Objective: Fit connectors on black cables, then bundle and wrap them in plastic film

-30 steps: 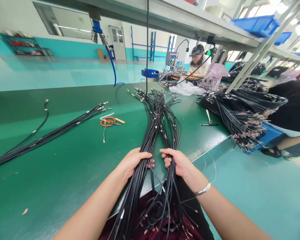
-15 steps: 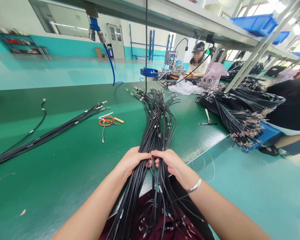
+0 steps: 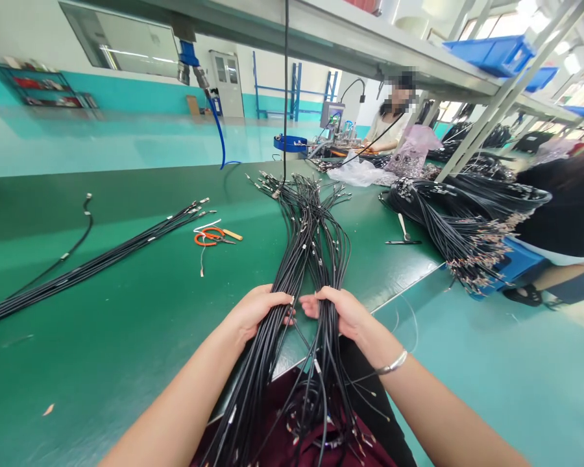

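A big bundle of thin black cables (image 3: pixel 311 259) lies long across the green work surface (image 3: pixel 102 363), with small metal ends fanned out at the far tip. Its near part hangs over the edge and falls onto a dark red cloth (image 3: pixel 257 421) on the person's lap. Half a second ago the two hands were close together, but now a small gap has opened between them, and the bundle looks more like two loose halves. The left hand (image 3: pixel 260 311) has a closed grip around the left half. The right hand (image 3: pixel 343 311), with a silver bracelet (image 3: pixel 393 364) at its wrist, lies on the right half with its fingers partly open, so its grip looks loose, and I cannot tell if it is holding tight. Both hands are on the bundle, near the surface's edge. To the left lie a thinner bunch of black cables (image 3: pixel 92 266) and orange-handled scissors (image 3: pixel 209 238). To the right sits a fat pile of black cables (image 3: pixel 448 227), and beside it, a co-worker in a black shirt (image 3: pixel 564 207).
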Motion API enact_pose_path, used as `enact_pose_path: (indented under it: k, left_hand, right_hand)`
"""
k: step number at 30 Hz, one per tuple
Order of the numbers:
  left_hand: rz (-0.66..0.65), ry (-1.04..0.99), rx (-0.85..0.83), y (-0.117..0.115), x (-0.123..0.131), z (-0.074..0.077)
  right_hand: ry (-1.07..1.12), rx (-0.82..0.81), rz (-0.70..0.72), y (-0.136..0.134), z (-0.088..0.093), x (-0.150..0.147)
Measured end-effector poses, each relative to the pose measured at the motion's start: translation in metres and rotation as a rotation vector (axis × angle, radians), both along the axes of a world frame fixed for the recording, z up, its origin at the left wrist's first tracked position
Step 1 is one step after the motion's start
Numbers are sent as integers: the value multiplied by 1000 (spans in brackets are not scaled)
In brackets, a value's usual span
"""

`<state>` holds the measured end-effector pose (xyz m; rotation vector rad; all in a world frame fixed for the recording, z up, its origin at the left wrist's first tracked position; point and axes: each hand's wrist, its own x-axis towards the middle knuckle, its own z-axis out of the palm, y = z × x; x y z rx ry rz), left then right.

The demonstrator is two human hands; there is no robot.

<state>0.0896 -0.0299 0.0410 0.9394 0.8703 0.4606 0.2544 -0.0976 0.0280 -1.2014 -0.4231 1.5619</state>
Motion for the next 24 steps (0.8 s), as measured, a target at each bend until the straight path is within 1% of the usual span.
enact_pose_path:
  k: [2, 5, 10, 13, 19, 24]
  left_hand:
    - [-9, -4, 10, -1, 0, -1]
    - [-23, -13, 34, -2, 0, -4]
    - [-65, -48, 99, -1, 2, -7]
    - [-73, -48, 100, -1, 3, -8]
    - [-52, -17, 93, -2, 3, -7]
    - [-14, 37, 90, -1, 1, -4]
  right_hand:
    - [21, -30, -16, 1, -2, -5]
    - [-20, -62, -54, 4, -4, -13]
    - [-65, -112, -24, 9, -1, -21]
    - [-73, -120, -26, 10, 0, -23]
    - [-56, -110, -61, 9, 0, -21]
    - [7, -80, -48, 7, -2, -16]
